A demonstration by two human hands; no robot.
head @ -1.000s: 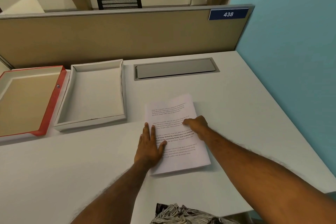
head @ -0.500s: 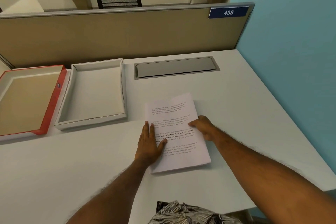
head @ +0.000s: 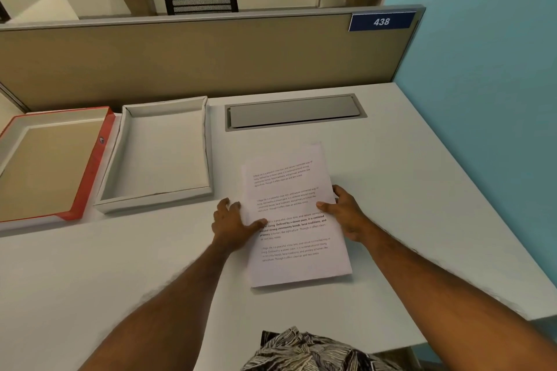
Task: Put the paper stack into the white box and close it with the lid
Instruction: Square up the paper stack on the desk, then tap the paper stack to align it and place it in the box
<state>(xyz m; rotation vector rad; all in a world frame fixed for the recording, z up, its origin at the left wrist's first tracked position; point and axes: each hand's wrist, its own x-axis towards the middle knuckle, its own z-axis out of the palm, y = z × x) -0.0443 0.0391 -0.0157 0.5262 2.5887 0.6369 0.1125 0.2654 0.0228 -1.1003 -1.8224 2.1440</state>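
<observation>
A printed paper stack lies on the white desk in front of me. My left hand grips its left edge, thumb on top of the sheets. My right hand holds the right edge the same way, thumb on the page and fingers at the side. The empty white box stands open to the left of the stack. Further left lies its lid, red-rimmed and upside down, showing a tan inside.
A grey cable flap is set into the desk behind the stack. A beige partition closes the back, and a blue wall the right. The desk's front edge runs close to my body.
My left hand slid from flat on the page to the stack's left edge. My right hand moved off the page to its right edge. Both now grip the stack.
</observation>
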